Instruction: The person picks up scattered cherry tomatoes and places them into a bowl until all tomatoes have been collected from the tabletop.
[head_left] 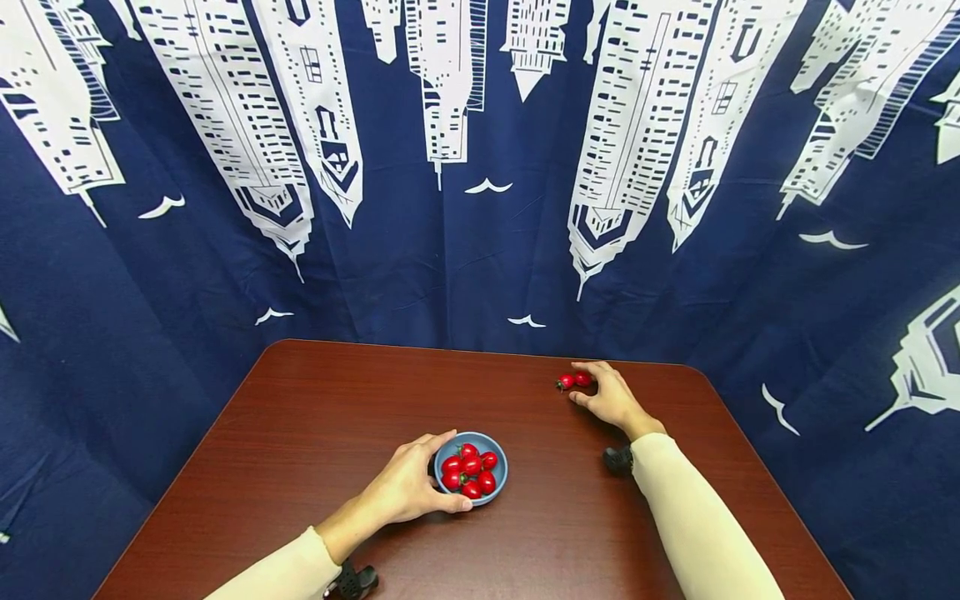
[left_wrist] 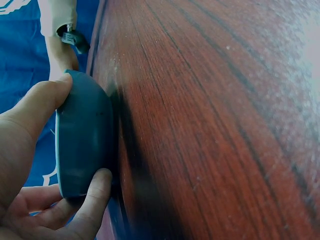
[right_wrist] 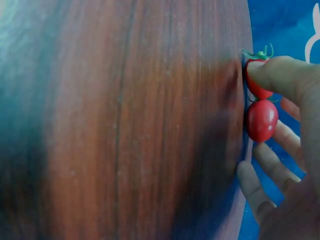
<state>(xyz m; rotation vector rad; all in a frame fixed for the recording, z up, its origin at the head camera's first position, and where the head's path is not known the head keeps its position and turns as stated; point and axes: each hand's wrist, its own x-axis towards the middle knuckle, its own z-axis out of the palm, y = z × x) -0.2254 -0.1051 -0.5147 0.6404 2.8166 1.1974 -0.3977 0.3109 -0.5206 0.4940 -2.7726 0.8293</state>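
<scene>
My left hand (head_left: 412,479) grips a small blue bowl (head_left: 504,475) by its side, thumb at the near rim and fingers round the far side. Several red cherry tomatoes (head_left: 471,465) lie inside it. In the left wrist view the bowl (left_wrist: 82,135) shows from the side, low over the table, its contents hidden. Toward the back right, my right hand (head_left: 611,402) reaches around two more cherry tomatoes (head_left: 567,382), its thumb and fingers spread apart. The right wrist view shows the thumb overlapping the green-stemmed tomato; the other tomato (right_wrist: 262,120) sits beside it, nearer the fingers.
A reddish-brown wooden table (head_left: 360,392) with rounded far corners lies under both hands. Behind and beside it hangs a dark blue cloth (head_left: 450,258) printed with white buildings and birds. Dark devices are strapped at the left wrist (head_left: 352,581) and right wrist (head_left: 618,460).
</scene>
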